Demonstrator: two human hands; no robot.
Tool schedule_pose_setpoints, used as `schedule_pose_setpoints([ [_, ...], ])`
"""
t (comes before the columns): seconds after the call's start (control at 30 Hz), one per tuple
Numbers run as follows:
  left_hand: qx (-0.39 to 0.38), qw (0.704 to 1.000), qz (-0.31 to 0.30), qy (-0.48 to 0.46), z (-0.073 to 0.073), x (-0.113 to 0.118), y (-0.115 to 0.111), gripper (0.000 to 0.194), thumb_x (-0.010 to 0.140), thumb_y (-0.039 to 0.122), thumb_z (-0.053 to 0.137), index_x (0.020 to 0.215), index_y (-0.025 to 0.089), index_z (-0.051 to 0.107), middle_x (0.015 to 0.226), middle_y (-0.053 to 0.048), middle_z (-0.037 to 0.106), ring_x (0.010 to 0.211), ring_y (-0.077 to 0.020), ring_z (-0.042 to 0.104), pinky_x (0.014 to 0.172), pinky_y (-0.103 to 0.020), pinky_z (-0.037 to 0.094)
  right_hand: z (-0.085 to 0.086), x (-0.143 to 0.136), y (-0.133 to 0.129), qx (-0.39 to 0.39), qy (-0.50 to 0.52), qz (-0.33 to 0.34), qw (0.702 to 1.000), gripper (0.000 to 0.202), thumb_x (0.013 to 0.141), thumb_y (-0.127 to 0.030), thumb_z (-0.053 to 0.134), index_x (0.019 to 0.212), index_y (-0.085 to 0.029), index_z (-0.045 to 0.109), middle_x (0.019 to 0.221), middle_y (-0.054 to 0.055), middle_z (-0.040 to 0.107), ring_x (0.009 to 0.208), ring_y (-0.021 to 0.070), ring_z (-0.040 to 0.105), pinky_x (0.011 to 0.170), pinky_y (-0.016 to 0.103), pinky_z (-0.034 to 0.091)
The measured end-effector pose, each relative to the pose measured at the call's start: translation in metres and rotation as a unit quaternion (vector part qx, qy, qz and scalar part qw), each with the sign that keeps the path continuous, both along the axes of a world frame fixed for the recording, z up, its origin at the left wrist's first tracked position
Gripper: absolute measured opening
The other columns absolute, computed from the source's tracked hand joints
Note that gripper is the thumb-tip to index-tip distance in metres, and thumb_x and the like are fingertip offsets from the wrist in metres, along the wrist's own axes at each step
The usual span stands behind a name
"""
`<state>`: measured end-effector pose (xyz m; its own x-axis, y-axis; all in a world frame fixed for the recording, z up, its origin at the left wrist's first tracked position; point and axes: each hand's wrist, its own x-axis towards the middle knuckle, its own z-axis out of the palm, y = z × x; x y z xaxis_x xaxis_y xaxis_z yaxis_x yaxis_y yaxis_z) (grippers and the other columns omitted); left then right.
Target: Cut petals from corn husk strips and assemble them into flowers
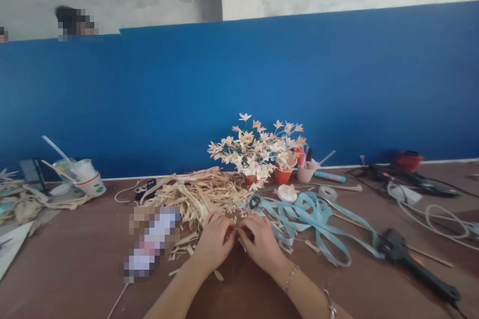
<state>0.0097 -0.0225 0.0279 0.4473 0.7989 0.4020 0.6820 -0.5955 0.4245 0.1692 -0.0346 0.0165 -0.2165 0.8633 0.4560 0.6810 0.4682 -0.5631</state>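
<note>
Tabletop (86, 244), dried husks (198, 189) beyond left hand (214, 240), right hand (261, 242) beside, both pinched, contents unclear

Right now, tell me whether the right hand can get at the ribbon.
Probably yes: the ribbon lies beside the right hand, and nothing seems to block the way. That hand is close to the left hand, though; whether it pinches something is hard to tell.
</note>
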Motion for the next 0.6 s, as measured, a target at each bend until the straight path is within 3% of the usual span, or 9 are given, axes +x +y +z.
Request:
schedule_pose_setpoints([
  [0.23,-0.030,0.998,0.015,-0.046,-0.0011,-0.0022,0.0021,0.008,0.078,0.016,0.049,0.075,0.020,0.055,0.077,-0.003,0.059,0.083,-0.0199,0.053,0.084,-0.038,0.037,-0.0020,0.0031,0.0061,-0.059,0.113,0.019,0.992,0.010,0.077,-0.016,0.052,0.068,-0.018,0.056,0.066,0.000,0.056,0.066,0.0151,0.051,0.064,0.026,0.038],
  [0.37,-0.007,1.000,-0.002,-0.017,0.0025,-0.0007,-0.0008,0.009,0.077,0.014,0.049,0.074,0.021,0.055,0.075,-0.001,0.059,0.084,-0.0184,0.053,0.095,-0.042,0.028,-0.0041,0.0041,0.0068,-0.049,0.098,0.021,0.994,0.008,0.073,-0.014,0.057,0.078,-0.019,0.060,0.076,0.001,0.061,0.074,0.0169,0.054,0.070,0.028,0.038],
  [0.5,-0.010,1.000,0.011,-0.010,0.0031,0.0001,-0.0025,0.008,0.076,0.015,0.051,0.074,0.021,0.056,0.076,0.000,0.060,0.085,-0.0177,0.054,0.097,-0.043,0.026,-0.0051,0.0044,0.0064,-0.025,0.053,0.033,0.998,0.011,0.076,-0.014,0.055,0.066,-0.019,0.056,0.070,0.000,0.059,0.074,0.0165,0.053,0.071,0.029,0.036],
  [0.6,-0.012,1.000,0.011,-0.006,0.0035,-0.0003,-0.0028,0.007,0.076,0.017,0.052,0.077,0.021,0.058,0.077,-0.001,0.061,0.086,-0.0186,0.054,0.096,-0.043,0.027,-0.0047,0.0042,0.0059,-0.013,0.045,0.039,0.998,0.011,0.076,-0.011,0.054,0.068,-0.019,0.055,0.071,0.000,0.059,0.075,0.0158,0.053,0.073,0.029,0.035],
])
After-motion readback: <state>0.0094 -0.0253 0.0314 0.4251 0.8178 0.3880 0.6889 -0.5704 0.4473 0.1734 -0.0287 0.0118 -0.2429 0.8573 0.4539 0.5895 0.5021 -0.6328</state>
